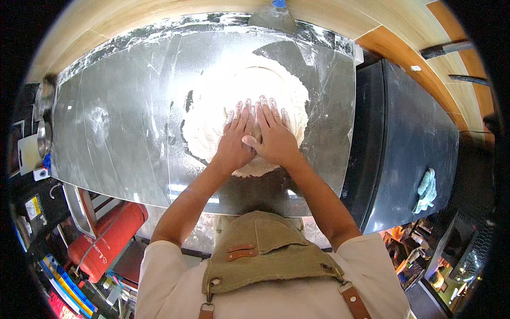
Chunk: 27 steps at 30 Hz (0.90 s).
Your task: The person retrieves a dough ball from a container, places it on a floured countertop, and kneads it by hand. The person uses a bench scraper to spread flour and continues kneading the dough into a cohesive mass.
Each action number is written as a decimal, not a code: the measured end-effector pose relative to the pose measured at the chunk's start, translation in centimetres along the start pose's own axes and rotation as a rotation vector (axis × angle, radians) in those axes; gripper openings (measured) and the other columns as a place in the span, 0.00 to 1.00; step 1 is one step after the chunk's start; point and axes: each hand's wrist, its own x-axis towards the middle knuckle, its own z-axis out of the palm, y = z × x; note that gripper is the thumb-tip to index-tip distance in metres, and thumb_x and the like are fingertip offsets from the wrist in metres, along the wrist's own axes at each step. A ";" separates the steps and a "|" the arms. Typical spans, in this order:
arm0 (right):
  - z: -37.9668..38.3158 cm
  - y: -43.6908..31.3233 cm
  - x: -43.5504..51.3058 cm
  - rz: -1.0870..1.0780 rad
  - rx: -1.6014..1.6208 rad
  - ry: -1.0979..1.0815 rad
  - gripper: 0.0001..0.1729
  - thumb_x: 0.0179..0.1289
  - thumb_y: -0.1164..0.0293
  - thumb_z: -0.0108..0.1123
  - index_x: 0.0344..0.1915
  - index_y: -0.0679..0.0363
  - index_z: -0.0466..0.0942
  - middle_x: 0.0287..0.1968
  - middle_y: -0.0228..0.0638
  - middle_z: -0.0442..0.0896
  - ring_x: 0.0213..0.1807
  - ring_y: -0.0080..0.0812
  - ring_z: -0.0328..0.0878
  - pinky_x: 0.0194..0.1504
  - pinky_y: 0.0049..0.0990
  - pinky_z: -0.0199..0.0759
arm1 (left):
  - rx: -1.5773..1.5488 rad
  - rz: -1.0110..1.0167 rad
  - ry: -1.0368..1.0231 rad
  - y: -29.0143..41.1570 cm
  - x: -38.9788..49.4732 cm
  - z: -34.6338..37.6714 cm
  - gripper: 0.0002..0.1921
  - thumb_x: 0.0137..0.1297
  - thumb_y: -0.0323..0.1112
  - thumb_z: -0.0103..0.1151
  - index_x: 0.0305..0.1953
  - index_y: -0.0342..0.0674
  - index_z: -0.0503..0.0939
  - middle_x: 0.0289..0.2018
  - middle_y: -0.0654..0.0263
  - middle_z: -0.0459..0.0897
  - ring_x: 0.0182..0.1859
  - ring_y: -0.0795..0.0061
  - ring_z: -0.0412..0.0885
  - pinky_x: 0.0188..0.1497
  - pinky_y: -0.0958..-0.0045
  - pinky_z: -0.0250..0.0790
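A broad white mass of flour and dough (275, 83) lies spread on the grey worktop (131, 119). Its edges are ragged and crumbly, and glare washes out the upper part. My left hand (238, 137) presses flat on its near side, fingers pointing away from me. Beside it my right hand (275, 133) also lies palm down, its thumb crossing over my left hand. White flour coats the fingertips of both. Neither hand grips anything.
A clear bag with a blue top (275, 18) stands at the floury back edge. To the right is a dark cabinet (418, 139) with a cloth (425, 191) on it. Metal bowls (43, 137) are at the far left; a red cylinder (107, 239) lies below the worktop.
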 end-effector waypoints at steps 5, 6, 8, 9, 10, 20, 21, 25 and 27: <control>-0.2 0.1 1.7 -0.022 0.219 0.091 0.59 0.80 0.33 0.54 0.87 0.72 0.54 0.89 0.65 0.54 0.90 0.68 0.50 0.89 0.58 0.43 | -0.195 -0.004 0.140 -0.8 1.7 -0.2 0.39 0.80 0.44 0.55 0.84 0.28 0.60 0.87 0.38 0.54 0.89 0.39 0.52 0.86 0.43 0.54; -0.1 -0.1 2.3 -0.010 0.222 0.094 0.59 0.80 0.34 0.54 0.87 0.72 0.54 0.89 0.65 0.54 0.90 0.67 0.51 0.89 0.58 0.43 | -0.196 0.015 0.188 -0.9 2.1 0.0 0.39 0.80 0.44 0.55 0.84 0.28 0.59 0.87 0.38 0.54 0.89 0.39 0.52 0.86 0.43 0.54; 0.0 -0.3 2.5 0.021 0.173 0.062 0.59 0.81 0.34 0.54 0.87 0.72 0.54 0.89 0.65 0.54 0.90 0.66 0.51 0.89 0.58 0.42 | -0.173 -0.012 0.128 -1.1 2.2 0.2 0.39 0.81 0.43 0.55 0.84 0.28 0.60 0.87 0.38 0.54 0.89 0.39 0.53 0.85 0.43 0.55; -0.1 -0.2 2.6 0.023 0.105 0.054 0.58 0.81 0.34 0.53 0.87 0.72 0.54 0.89 0.65 0.54 0.90 0.65 0.52 0.89 0.58 0.42 | -0.139 -0.035 0.078 -1.3 2.6 0.3 0.39 0.81 0.43 0.55 0.84 0.28 0.60 0.87 0.38 0.55 0.89 0.39 0.53 0.85 0.43 0.55; -0.2 -0.1 2.7 0.016 0.056 0.072 0.58 0.81 0.35 0.52 0.87 0.72 0.54 0.89 0.65 0.54 0.90 0.65 0.52 0.89 0.57 0.42 | -0.115 0.029 0.168 -1.6 2.7 0.3 0.39 0.80 0.43 0.55 0.84 0.28 0.60 0.87 0.38 0.55 0.89 0.39 0.54 0.85 0.43 0.56; -1.7 0.4 6.0 0.052 -0.018 0.016 0.58 0.82 0.32 0.48 0.89 0.70 0.52 0.90 0.62 0.54 0.91 0.61 0.50 0.90 0.56 0.41 | -0.094 0.040 0.133 -3.3 4.9 -0.1 0.40 0.77 0.40 0.56 0.83 0.26 0.59 0.86 0.34 0.53 0.87 0.34 0.58 0.82 0.40 0.60; -2.4 0.6 6.8 0.028 -0.016 0.058 0.58 0.82 0.32 0.48 0.89 0.70 0.52 0.90 0.61 0.53 0.92 0.60 0.50 0.90 0.55 0.41 | -0.077 0.043 0.174 -3.4 5.1 -0.1 0.40 0.76 0.40 0.57 0.83 0.26 0.60 0.86 0.34 0.53 0.87 0.34 0.58 0.82 0.39 0.61; -3.2 0.3 6.4 -0.004 -0.004 0.075 0.59 0.82 0.32 0.49 0.89 0.70 0.52 0.91 0.60 0.52 0.92 0.57 0.49 0.90 0.53 0.42 | -0.131 0.097 0.284 -3.7 5.6 -0.3 0.42 0.75 0.40 0.59 0.84 0.26 0.59 0.88 0.38 0.53 0.87 0.37 0.58 0.82 0.40 0.61; -3.0 0.2 6.2 -0.026 0.134 0.097 0.60 0.81 0.31 0.51 0.88 0.71 0.52 0.91 0.60 0.52 0.93 0.57 0.48 0.89 0.56 0.43 | -0.098 0.068 0.186 -3.8 5.7 -0.6 0.43 0.75 0.42 0.59 0.85 0.29 0.58 0.88 0.41 0.53 0.87 0.39 0.59 0.82 0.41 0.61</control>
